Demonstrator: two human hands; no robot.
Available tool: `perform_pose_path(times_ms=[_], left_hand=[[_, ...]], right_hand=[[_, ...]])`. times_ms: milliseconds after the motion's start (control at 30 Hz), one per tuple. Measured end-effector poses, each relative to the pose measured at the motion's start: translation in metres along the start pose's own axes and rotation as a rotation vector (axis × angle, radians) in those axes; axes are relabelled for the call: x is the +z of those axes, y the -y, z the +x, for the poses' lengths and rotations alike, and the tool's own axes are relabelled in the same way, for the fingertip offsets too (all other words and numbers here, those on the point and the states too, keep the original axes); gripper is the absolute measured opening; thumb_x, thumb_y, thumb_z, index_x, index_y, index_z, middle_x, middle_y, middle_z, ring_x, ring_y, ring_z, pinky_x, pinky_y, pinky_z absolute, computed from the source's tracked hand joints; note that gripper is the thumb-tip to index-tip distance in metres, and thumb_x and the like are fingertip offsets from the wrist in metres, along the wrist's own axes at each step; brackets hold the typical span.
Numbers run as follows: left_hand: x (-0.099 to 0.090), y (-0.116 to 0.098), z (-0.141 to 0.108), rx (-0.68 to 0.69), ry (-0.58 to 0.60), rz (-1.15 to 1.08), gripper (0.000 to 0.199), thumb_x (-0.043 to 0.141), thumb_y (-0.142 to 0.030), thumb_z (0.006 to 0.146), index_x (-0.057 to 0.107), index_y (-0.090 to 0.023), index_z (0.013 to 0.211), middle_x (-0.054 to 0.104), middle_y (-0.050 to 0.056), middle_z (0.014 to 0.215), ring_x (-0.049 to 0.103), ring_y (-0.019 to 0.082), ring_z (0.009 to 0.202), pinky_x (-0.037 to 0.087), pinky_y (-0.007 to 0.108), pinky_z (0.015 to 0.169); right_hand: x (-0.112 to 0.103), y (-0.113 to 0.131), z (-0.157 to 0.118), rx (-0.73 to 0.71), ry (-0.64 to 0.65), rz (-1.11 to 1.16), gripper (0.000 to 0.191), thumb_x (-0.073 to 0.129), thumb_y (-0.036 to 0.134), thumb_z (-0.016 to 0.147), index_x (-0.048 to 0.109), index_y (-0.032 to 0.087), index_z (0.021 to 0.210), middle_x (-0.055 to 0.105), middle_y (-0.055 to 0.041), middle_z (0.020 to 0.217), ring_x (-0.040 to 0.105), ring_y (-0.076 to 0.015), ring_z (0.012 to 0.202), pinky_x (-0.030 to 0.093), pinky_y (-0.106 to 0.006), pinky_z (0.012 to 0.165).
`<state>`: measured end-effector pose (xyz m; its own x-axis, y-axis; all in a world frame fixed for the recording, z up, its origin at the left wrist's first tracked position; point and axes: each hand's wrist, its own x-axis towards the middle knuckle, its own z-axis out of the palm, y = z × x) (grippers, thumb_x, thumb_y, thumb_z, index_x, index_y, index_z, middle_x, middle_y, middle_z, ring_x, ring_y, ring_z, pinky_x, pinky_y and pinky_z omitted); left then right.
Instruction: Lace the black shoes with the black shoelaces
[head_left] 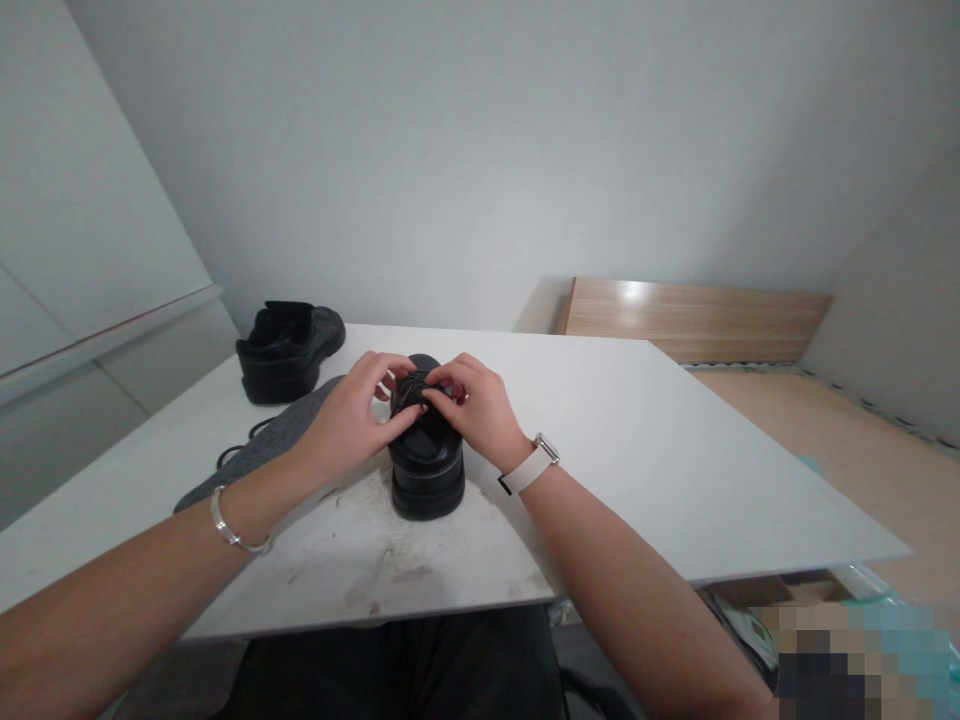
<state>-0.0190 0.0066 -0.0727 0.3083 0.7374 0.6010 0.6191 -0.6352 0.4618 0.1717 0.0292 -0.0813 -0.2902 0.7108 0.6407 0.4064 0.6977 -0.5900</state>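
Note:
A black shoe (pixel 426 470) stands upright on the white table, its heel toward me and its toe pointing away. Both hands are at its lacing. My left hand (pixel 361 405) comes from the left, thumb and fingers closed on the laces. From the right, my right hand (pixel 480 405) pinches at the laces too, close beside the left fingertips. The fingers hide much of the laces, so whether they form a knot cannot be made out.
Another black shoe (pixel 281 355) stands at the table's back left. A grey insole-shaped piece (pixel 289 430) and a black lace lie left of centre, partly under my left arm. The white table (pixel 600 450) meets a wall behind; a wooden board (pixel 690 315) stands back right.

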Motion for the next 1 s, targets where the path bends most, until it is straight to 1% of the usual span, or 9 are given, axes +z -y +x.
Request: perform_pose_path(times_ms=[100, 200, 267, 367, 500, 667, 767, 867, 1000], left_hand=[[-0.002, -0.001, 0.001, 0.029, 0.039, -0.004, 0.029, 0.064, -0.034, 0.086, 0.059, -0.021, 0.112, 0.059, 0.006, 0.108, 0.06, 0.02, 0.093, 0.054, 0.034, 0.078], [-0.004, -0.002, 0.0, 0.035, 0.056, 0.02, 0.023, 0.058, -0.032, 0.091, 0.064, -0.021, 0.11, 0.062, 0.006, 0.108, 0.062, 0.019, 0.091, 0.054, 0.034, 0.08], [-0.004, -0.003, -0.001, 0.033, 0.055, 0.044, 0.023, 0.053, -0.032, 0.094, 0.066, -0.021, 0.11, 0.064, 0.005, 0.107, 0.063, 0.019, 0.092, 0.054, 0.034, 0.082], [-0.004, -0.006, -0.003, 0.043, 0.019, 0.076, 0.025, 0.052, -0.033, 0.095, 0.068, -0.021, 0.108, 0.067, 0.005, 0.105, 0.065, 0.02, 0.092, 0.053, 0.034, 0.082], [-0.002, -0.007, -0.003, 0.07, -0.066, 0.065, 0.022, 0.054, -0.033, 0.094, 0.071, -0.021, 0.101, 0.069, 0.005, 0.1, 0.065, 0.02, 0.091, 0.052, 0.033, 0.083], [-0.001, -0.006, -0.003, 0.105, -0.157, -0.005, 0.015, 0.057, -0.026, 0.094, 0.07, -0.018, 0.096, 0.068, 0.004, 0.095, 0.063, 0.016, 0.085, 0.051, 0.028, 0.075], [0.0, -0.006, -0.004, 0.091, -0.171, -0.064, 0.012, 0.06, -0.026, 0.093, 0.069, -0.018, 0.095, 0.067, 0.003, 0.092, 0.061, 0.014, 0.079, 0.05, 0.027, 0.073], [0.001, -0.005, -0.004, 0.073, -0.165, -0.103, 0.01, 0.062, -0.026, 0.093, 0.068, -0.019, 0.092, 0.066, 0.001, 0.087, 0.06, 0.014, 0.078, 0.049, 0.027, 0.072], [0.001, -0.004, -0.004, 0.041, -0.147, -0.126, 0.01, 0.062, -0.027, 0.092, 0.068, -0.019, 0.089, 0.065, 0.0, 0.084, 0.06, 0.014, 0.076, 0.048, 0.028, 0.072]], right_hand=[[0.002, 0.002, -0.002, 0.016, -0.037, 0.026, 0.009, 0.071, 0.014, 0.083, 0.069, 0.017, 0.091, 0.057, 0.0005, 0.083, 0.052, -0.011, 0.069, 0.045, -0.025, 0.067], [0.003, 0.005, -0.003, 0.024, -0.023, 0.013, 0.014, 0.068, 0.012, 0.083, 0.069, 0.018, 0.096, 0.055, 0.001, 0.081, 0.05, -0.0115, 0.069, 0.044, -0.025, 0.067], [0.002, 0.007, -0.003, 0.02, -0.01, 0.005, 0.015, 0.066, 0.011, 0.083, 0.069, 0.018, 0.097, 0.055, 0.001, 0.081, 0.05, -0.0117, 0.069, 0.044, -0.026, 0.068], [0.002, 0.009, -0.003, 0.007, -0.005, 0.003, 0.015, 0.065, 0.01, 0.083, 0.068, 0.017, 0.096, 0.054, 0.0011, 0.081, 0.051, -0.012, 0.07, 0.044, -0.026, 0.069], [0.003, 0.009, -0.004, -0.013, -0.006, 0.009, 0.006, 0.064, 0.013, 0.086, 0.067, 0.017, 0.091, 0.055, 0.0, 0.084, 0.053, -0.012, 0.072, 0.046, -0.026, 0.069], [0.002, 0.008, -0.005, -0.105, -0.01, 0.014, 0.003, 0.063, 0.017, 0.09, 0.066, 0.018, 0.092, 0.057, -0.003, 0.095, 0.056, -0.0132, 0.081, 0.047, -0.027, 0.074], [0.0, 0.009, -0.005, -0.131, 0.024, -0.019, 0.007, 0.066, 0.02, 0.09, 0.063, 0.019, 0.096, 0.057, -0.0038, 0.099, 0.056, -0.015, 0.087, 0.048, -0.028, 0.076], [-0.001, 0.01, -0.005, -0.13, 0.055, -0.068, 0.013, 0.071, 0.021, 0.087, 0.061, 0.019, 0.095, 0.059, -0.0037, 0.1, 0.056, -0.0155, 0.086, 0.047, -0.028, 0.074], [0.0, 0.011, -0.005, -0.154, 0.027, -0.111, 0.008, 0.068, 0.022, 0.089, 0.061, 0.019, 0.09, 0.062, -0.0024, 0.092, 0.056, -0.015, 0.082, 0.045, -0.028, 0.072]])
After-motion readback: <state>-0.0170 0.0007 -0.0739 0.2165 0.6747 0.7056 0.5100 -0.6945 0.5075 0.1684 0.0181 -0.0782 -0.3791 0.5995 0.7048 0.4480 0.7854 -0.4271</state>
